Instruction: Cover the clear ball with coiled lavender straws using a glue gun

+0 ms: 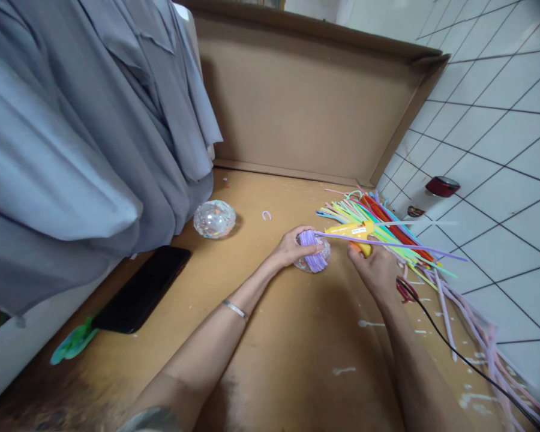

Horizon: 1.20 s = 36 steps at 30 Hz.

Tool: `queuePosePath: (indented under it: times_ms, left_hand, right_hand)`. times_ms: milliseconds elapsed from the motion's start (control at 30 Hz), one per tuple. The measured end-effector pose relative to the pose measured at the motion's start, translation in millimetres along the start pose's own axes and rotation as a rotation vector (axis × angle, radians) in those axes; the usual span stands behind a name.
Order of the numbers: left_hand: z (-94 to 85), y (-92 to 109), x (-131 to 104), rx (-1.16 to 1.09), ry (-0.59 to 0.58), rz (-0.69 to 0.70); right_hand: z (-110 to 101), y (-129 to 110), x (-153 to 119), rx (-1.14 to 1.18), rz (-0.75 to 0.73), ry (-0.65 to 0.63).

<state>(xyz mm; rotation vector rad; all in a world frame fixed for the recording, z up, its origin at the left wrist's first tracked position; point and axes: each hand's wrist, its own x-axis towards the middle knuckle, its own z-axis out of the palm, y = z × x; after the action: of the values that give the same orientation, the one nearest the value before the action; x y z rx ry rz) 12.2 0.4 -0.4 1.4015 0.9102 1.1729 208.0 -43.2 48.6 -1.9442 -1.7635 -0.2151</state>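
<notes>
Your forearms reach out over the brown table [297,336], and between your hands sits the ball [314,254]: small, clear, part-wrapped in lilac pipe cleaner coils. It looks light and hollow, probably easy to dent, so cup it from the side, on the bare half. Your left hand [292,247] is closed around it, thumb over the coils. A loose lilac strand [387,243] runs right from it, thin and bendy. Your right hand [378,267] grips a yellow glue gun [351,230], nozzle toward the ball; its black cord [459,354] trails back. Beyond lie a heap of coloured pipe cleaners [387,225], a second glittery ball [215,218] and a black phone [144,288].
</notes>
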Motion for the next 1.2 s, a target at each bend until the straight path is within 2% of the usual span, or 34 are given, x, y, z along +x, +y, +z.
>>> queuePosePath:
  times_ms: [400,800,1200]
  left_hand:
    - [-0.8,0.1,0.0,0.027,-0.014,-0.013]
    - [1.1,6.3,-1.7,0.016,-0.008,-0.031]
    - [0.0,5.3,-1.4,0.038,-0.012,-0.02]
  right_hand:
    - [0.4,8.0,2.7,-0.008,-0.028,-0.013]
    - [2.5,13.6,3.6,0.027,-0.07,0.052]
    - [2.9,16.8,3.8,0.015,-0.074,0.041]
